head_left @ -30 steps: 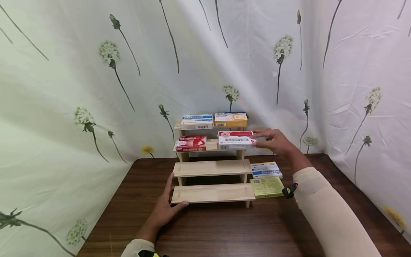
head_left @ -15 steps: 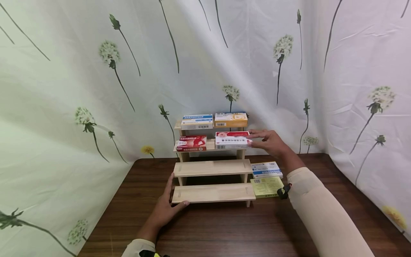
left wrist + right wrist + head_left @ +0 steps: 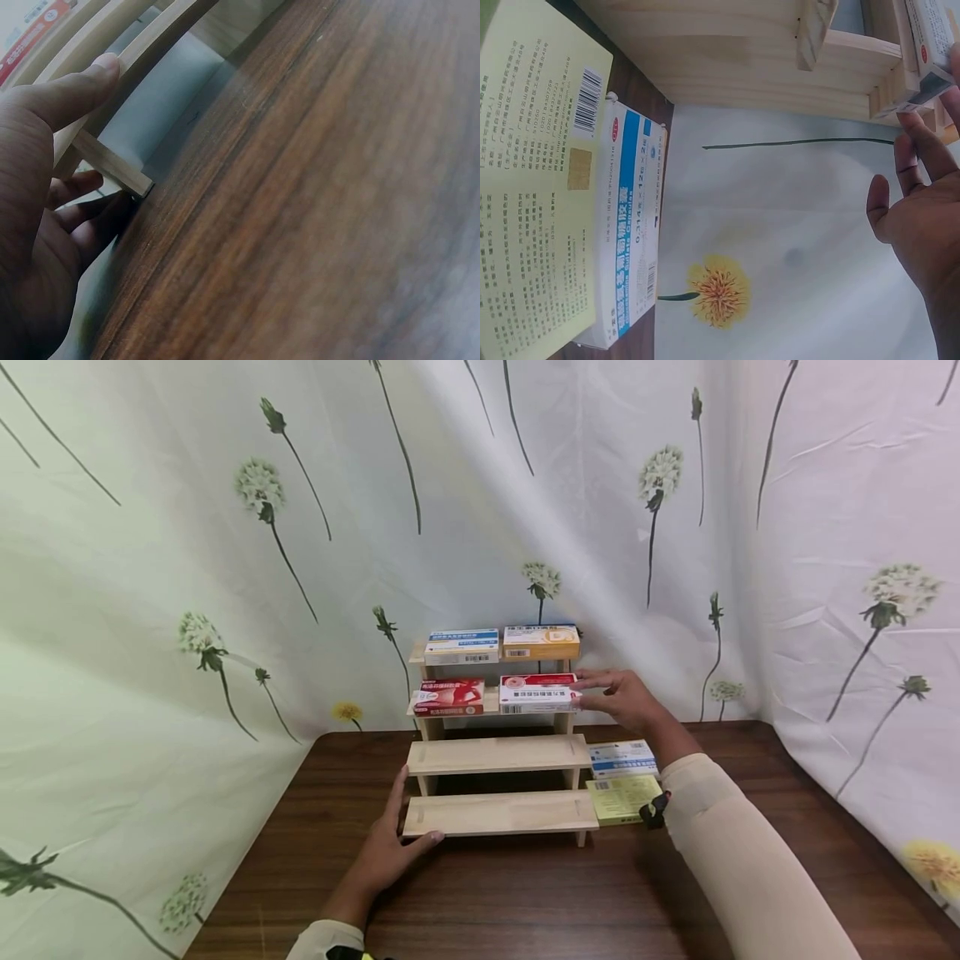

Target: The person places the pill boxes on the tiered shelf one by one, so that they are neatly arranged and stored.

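Red-and-white box (image 3: 537,692): at the right half of the second shelf from the top, label upward, its Chinese characters too small to read with certainty; whether it bears fully on the board is hidden. Your right grip (image 3: 628,697) pinches its right end, fingers and thumb drawn in to the box's depth. Wooden rack (image 3: 498,753): four-stepped; your left grip (image 3: 386,852) spans its lower left end, thumb on the front edge of the lowest board (image 3: 498,812). Red box (image 3: 450,697): same shelf, a narrow gap to the left. Top shelf: a white-and-blue box (image 3: 462,644) and an orange-and-white box (image 3: 542,641), side by side, each with a barcode on the front face.

Your right wrist view alone makes the print beside the rack legible: the blue-banded box (image 3: 626,225) reads "Capsules" and "0.314"; the yellow-green box (image 3: 532,187) carries dense Chinese text and a barcode. Your left wrist view adds your fingers curled behind a rack leg (image 3: 116,165), which the head view conceals.

Edges: the red-and-white box ends about level with its shelf's right end. The two lower shelves show wood grain along their length; the brown surface (image 3: 487,893) extends in front, between your sleeves. Flower-printed cloth (image 3: 465,485) hangs behind the rack.
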`<control>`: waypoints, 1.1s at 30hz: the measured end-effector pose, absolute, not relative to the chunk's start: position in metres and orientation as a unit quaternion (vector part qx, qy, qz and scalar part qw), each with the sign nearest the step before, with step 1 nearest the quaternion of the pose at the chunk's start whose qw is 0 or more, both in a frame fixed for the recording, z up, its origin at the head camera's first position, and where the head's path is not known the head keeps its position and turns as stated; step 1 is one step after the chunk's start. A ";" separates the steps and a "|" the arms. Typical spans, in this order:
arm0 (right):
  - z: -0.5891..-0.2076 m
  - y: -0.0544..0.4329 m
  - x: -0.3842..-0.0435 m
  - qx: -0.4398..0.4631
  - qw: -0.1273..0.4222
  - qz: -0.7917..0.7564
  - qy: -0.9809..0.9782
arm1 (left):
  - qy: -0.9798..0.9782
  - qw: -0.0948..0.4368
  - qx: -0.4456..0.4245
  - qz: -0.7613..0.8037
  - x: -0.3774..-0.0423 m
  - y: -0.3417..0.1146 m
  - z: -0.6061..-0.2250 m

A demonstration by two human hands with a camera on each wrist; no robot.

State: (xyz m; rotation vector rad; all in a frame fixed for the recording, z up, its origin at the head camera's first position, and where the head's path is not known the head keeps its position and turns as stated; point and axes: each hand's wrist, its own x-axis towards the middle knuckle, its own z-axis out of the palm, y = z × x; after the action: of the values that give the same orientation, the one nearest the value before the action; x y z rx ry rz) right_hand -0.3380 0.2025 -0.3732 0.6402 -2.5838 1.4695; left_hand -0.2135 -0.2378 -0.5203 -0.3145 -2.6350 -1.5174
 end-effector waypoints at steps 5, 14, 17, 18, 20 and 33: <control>-0.376 0.203 -0.341 0.207 0.052 0.484 -0.849 | -0.862 0.043 -0.101 -0.494 -0.213 -0.238 -0.520; -0.378 0.201 -0.343 0.202 0.060 0.480 -0.852 | -0.864 0.047 -0.101 -0.491 -0.213 -0.237 -0.519; -0.378 0.201 -0.342 0.202 0.060 0.475 -0.855 | -0.864 0.048 -0.101 -0.490 -0.213 -0.237 -0.519; -0.378 0.201 -0.342 0.202 0.059 0.474 -0.855 | -0.864 0.048 -0.100 -0.490 -0.213 -0.237 -0.519; -0.377 0.201 -0.341 0.200 0.058 0.474 -0.856 | -0.864 0.048 -0.099 -0.491 -0.213 -0.237 -0.519; -0.380 0.201 -0.341 0.182 0.046 0.494 -0.849 | -0.866 0.048 -0.100 -0.488 -0.213 -0.237 -0.520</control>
State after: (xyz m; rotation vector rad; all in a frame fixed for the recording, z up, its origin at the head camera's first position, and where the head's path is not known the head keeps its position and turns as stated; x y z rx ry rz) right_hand -0.3411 0.2009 -0.3798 0.5547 -2.5925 1.5069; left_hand -0.2129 -0.2374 -0.5201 -0.3034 -2.6397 -1.4864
